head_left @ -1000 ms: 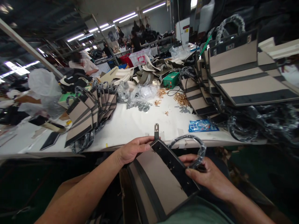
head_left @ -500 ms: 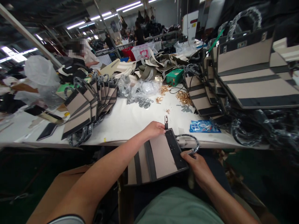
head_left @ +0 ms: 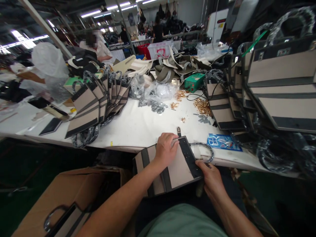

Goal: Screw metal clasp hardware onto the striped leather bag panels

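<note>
A beige bag panel [head_left: 179, 171] with black bands lies tilted over my lap at the table's front edge. My left hand [head_left: 167, 148] is on its upper edge with the fingers bent over it, near a small strap with a metal piece [head_left: 179, 131] that sticks out beyond the edge. My right hand [head_left: 209, 171] grips the right corner, thumb on the black band. A plastic-wrapped handle [head_left: 211, 151] loops out from the right side. Several small holes or studs dot the black band.
On the white table [head_left: 128, 128] lie gold metal parts [head_left: 202, 107], grey metal pieces [head_left: 156, 107], a green box [head_left: 194, 82] and a blue packet [head_left: 224, 142]. Bag panels stand left [head_left: 86, 108] and right [head_left: 283, 95]. A cardboard box [head_left: 64, 187] is at lower left. People are behind.
My left hand has moved from beside the strap down onto the panel's upper edge. My right hand still grips the corner. The view has shifted, showing more of the cardboard box.
</note>
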### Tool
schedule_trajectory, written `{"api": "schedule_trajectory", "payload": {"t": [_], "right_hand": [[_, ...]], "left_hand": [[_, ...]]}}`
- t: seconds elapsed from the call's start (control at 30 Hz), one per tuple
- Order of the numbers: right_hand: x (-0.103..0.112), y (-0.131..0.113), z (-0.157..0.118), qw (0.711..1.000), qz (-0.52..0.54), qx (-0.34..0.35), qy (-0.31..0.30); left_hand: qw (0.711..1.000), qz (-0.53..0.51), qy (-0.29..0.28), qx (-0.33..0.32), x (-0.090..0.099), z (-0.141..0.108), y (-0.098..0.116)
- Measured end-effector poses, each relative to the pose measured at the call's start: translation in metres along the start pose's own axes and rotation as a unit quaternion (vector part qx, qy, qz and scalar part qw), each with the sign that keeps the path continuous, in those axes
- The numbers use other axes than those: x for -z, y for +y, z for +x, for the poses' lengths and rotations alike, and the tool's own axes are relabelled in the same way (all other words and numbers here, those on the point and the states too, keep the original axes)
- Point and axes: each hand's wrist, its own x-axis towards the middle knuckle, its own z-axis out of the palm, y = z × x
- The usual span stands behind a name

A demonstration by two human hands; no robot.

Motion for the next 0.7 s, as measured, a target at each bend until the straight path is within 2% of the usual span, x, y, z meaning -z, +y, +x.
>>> {"api": "schedule_trajectory", "payload": {"t": [0.07,0.13,0.27,0.37,0.47,0.57,0.63,0.7], "right_hand": [[0.000,0.003,0.001,1.000,0.009,0.007,0.012],[0.000,0.005,0.002,1.000,0.002,0.011,0.009],[0.004,0.000,0.004,0.997,-0.076,0.000,-0.021],[0.015,-0.014,0.000,0.984,-0.163,0.035,-0.058],[0.034,-0.035,-0.011,0.955,-0.277,0.055,-0.091],[0.046,-0.066,-0.025,0.913,-0.393,0.090,-0.067],[0.041,-0.089,-0.027,0.875,-0.449,0.177,-0.040],[0.023,-0.110,-0.017,0.836,-0.470,0.280,-0.033]], "left_hand": [[0.994,0.038,-0.006,-0.098,0.001,-0.019,0.001],[0.985,0.075,-0.031,-0.149,0.001,-0.033,-0.002],[0.978,0.124,-0.062,-0.154,-0.001,-0.044,-0.011],[0.974,0.148,-0.066,-0.158,-0.003,-0.044,-0.012],[0.970,0.169,-0.065,-0.161,-0.005,-0.044,-0.013],[0.966,0.188,-0.067,-0.162,-0.007,-0.044,-0.013],[0.963,0.201,-0.068,-0.167,-0.008,-0.044,-0.013],[0.959,0.214,-0.066,-0.173,-0.008,-0.043,-0.012]]}}
